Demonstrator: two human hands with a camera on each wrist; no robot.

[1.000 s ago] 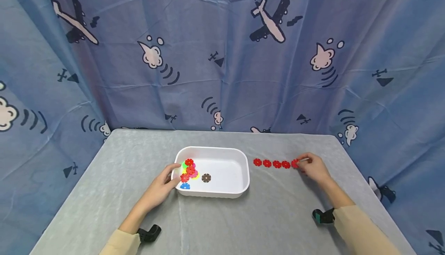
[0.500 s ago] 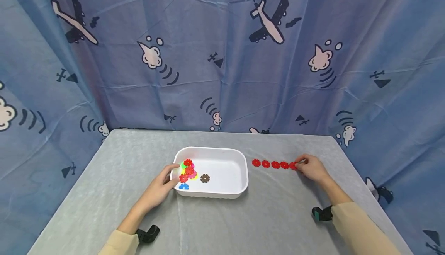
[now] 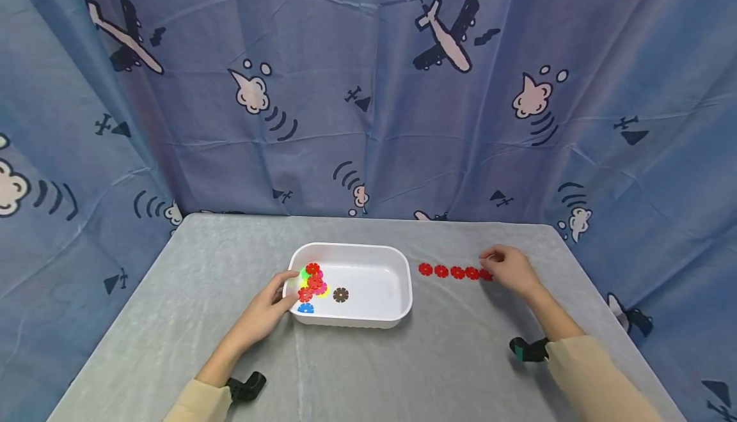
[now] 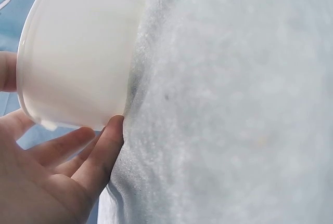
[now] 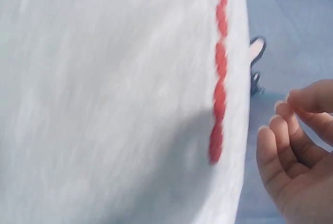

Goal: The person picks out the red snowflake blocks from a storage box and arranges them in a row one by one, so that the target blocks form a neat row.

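My left hand (image 3: 266,310) grips the left end of a white plastic tray (image 3: 368,316), thumb over the rim and fingers against the outer wall, as the left wrist view of the tray (image 4: 83,52) shows. Several red snowflake discs (image 3: 457,273) lie flat in a row on the table to the tray's right. Above the row's right end hovers my right hand (image 3: 512,272), fingers loosely bent and nothing between them. In the right wrist view its fingertips (image 5: 278,120) are apart from the end disc (image 5: 215,143). That disc is partly covered by the hand in the head view.
Inside the tray, at its left, is a small heap of red, green, pink and yellow discs (image 3: 314,281). A blue disc (image 3: 306,307) and a brown disc (image 3: 341,295) lie near it. Grey cloth covers the table (image 3: 368,377); a blue printed curtain (image 3: 322,179) hangs behind.
My right hand has let go of the red disc at the row's right end and lifted a little above it. That disc has shifted slightly left. My left hand stays on the tray.
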